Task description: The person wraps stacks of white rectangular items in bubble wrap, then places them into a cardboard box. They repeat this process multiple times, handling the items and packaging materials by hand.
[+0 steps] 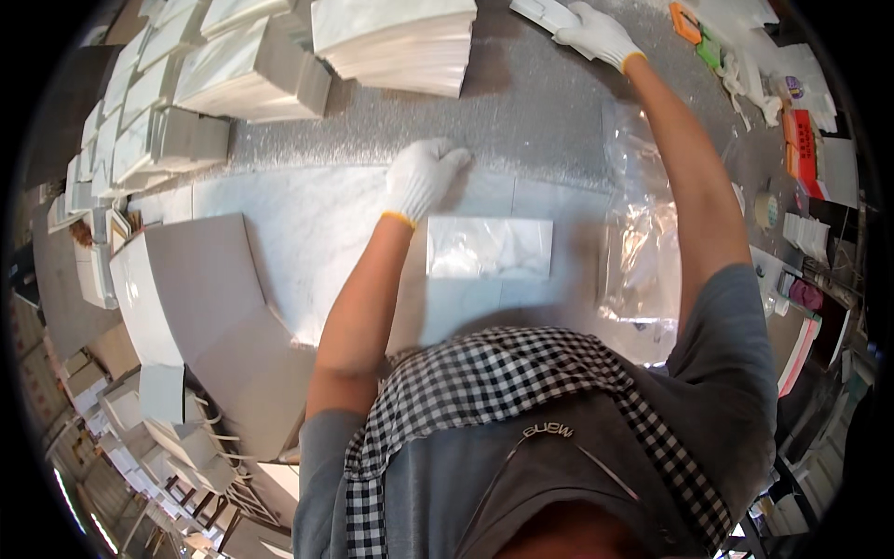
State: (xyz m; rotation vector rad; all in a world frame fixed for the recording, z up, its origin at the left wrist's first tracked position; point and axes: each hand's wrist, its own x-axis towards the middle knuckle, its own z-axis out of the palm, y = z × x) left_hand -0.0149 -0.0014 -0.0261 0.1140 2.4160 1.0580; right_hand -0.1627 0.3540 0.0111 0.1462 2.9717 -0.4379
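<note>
Both my hands wear white knit gloves with yellow-orange cuffs. My left hand (426, 177) rests with curled fingers at the far edge of a pale marble-look slab (298, 214); nothing shows in it. Out at the far right, my right hand (601, 39) grips one end of a white rectangular tile (545, 13), its fingers closed along the edge. On the slab close to my body lies a glossy white marbled tile (489, 248), which neither hand touches. Clear plastic bags (643, 252) lie to its right, partly under my right arm.
Stacks of white tiles (391, 47) and several further piles (149, 140) stand at the far left. A grey-brown cardboard sheet (200, 279) lies left of the slab. Along the right edge are an orange tool (685, 22), a red box (803, 154) and a tape roll (765, 211).
</note>
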